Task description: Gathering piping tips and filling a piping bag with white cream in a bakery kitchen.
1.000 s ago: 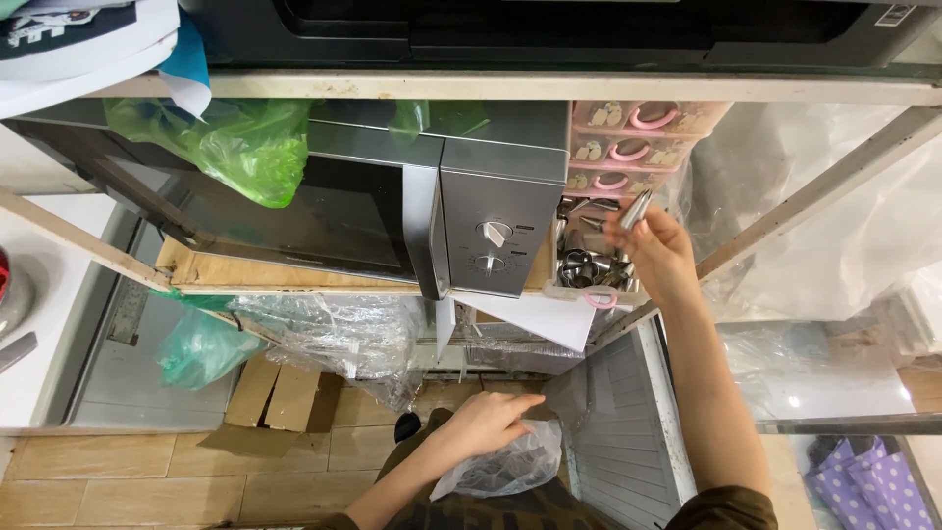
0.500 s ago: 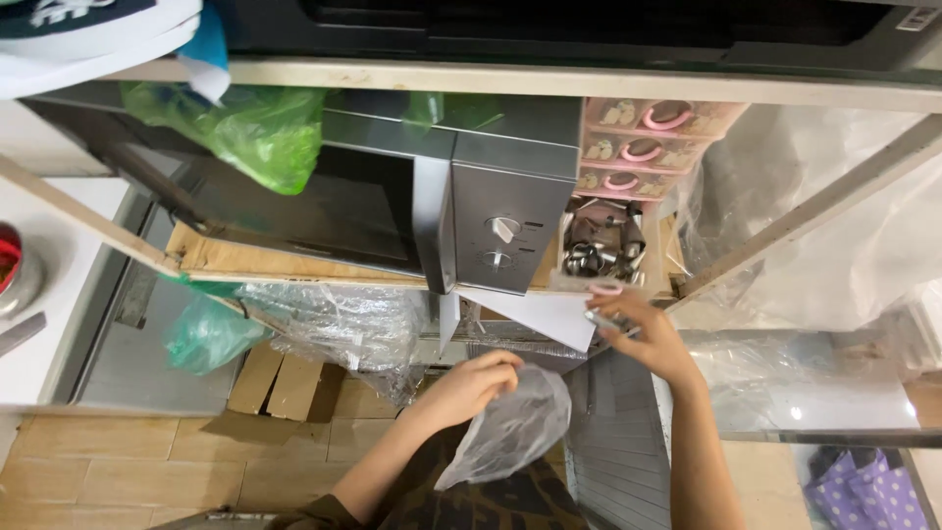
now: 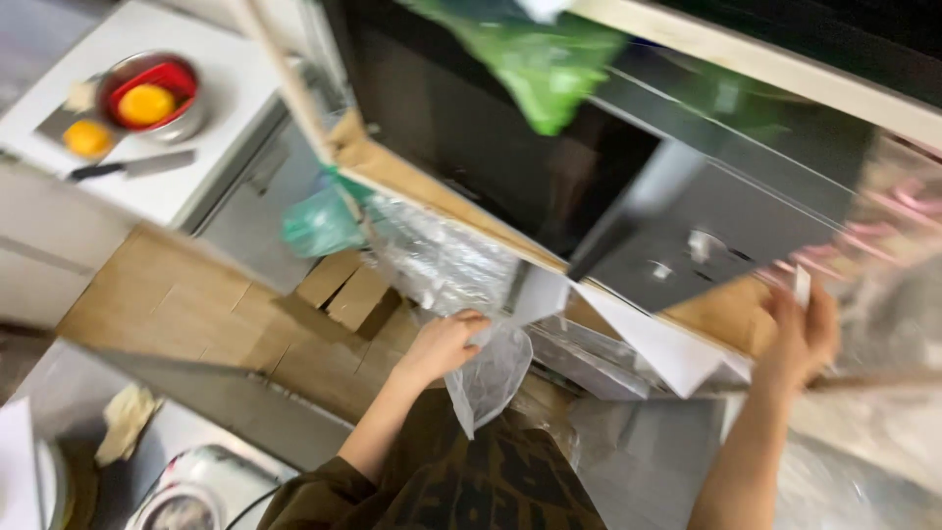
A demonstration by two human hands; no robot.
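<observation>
My left hand (image 3: pixel 446 344) grips the top of a clear plastic bag (image 3: pixel 491 378) that hangs below the shelf holding a black microwave (image 3: pixel 549 167). My right hand (image 3: pixel 805 329) is raised at the right, beside the microwave's control panel (image 3: pixel 706 245), pinching a small white flat piece (image 3: pixel 802 287); the view is blurred there, so what it is stays unclear. A white sheet of paper (image 3: pixel 657 344) sticks out from under the microwave between my two hands.
A green plastic bag (image 3: pixel 540 59) hangs over the microwave top, and a teal bag (image 3: pixel 319 224) is under the shelf. On a white counter at the upper left sit a metal bowl (image 3: pixel 149 96) with orange fruit and a knife (image 3: pixel 128 167). Cardboard (image 3: pixel 235 314) lies below.
The camera has swung and tilted left, bringing the white counter into view. My right hand has come down from the pink drawers to the microwave's side. My left hand has lifted the clear bag higher.
</observation>
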